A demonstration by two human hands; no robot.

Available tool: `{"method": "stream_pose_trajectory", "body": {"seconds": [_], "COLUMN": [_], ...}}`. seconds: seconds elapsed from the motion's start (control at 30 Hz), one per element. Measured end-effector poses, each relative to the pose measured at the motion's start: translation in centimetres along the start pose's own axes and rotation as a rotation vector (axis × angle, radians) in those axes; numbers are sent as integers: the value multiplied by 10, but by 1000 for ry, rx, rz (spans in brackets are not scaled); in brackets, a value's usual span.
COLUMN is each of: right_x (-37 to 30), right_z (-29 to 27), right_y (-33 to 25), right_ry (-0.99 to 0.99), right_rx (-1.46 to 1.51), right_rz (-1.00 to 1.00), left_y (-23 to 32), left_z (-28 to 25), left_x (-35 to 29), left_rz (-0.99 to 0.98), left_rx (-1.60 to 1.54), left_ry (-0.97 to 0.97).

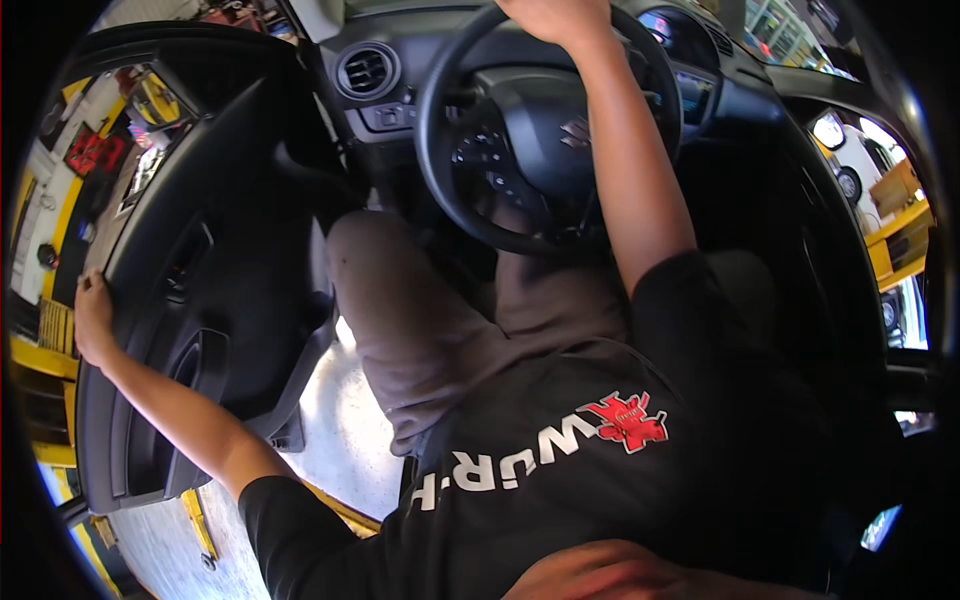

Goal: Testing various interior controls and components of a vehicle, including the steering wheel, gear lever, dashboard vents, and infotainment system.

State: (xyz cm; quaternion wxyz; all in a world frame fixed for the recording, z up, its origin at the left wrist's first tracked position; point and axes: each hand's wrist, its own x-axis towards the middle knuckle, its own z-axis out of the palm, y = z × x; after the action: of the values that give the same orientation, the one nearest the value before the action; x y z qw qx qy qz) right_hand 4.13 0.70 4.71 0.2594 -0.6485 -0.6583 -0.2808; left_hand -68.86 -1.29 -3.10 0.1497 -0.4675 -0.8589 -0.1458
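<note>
I sit in the driver's seat of a car, behind a black steering wheel [432, 140]. At the top of its rim is my right hand [562, 18], closed around it, with the fingertips cut off by the picture's upper edge. My right forearm crosses in front of the wheel's hub. On the left, the black car door [250, 200] stands swung outward. My left hand [93, 318] grips the door's upper edge, fingers curled over it, and that arm stretches out across the door panel.
A round air vent [367, 70] sits in the dashboard left of the wheel. Beyond the door gap lies a pale floor [345, 420]. Yellow metal lift parts [198, 525] stand outside on the left, and a yellow frame [900, 240] shows through the right window.
</note>
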Motion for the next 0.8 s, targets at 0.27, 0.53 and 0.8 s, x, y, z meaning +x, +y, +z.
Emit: {"method": "stream_pose_trajectory", "body": {"seconds": [0.27, 0.53, 0.8], "right_x": [-8, -8, -8], "right_z": [-10, -7, -6], "right_y": [5, 4, 9], "right_ry": [-57, -20, 0], "right_rx": [44, 37, 55], "right_rz": [73, 42, 31], "left_y": [44, 32, 26], "left_z": [-2, 2, 3], "left_x": [-15, -7, -1], "left_rz": [2, -2, 9], "left_rx": [5, 5, -4], "left_ry": [11, 27, 14]}}
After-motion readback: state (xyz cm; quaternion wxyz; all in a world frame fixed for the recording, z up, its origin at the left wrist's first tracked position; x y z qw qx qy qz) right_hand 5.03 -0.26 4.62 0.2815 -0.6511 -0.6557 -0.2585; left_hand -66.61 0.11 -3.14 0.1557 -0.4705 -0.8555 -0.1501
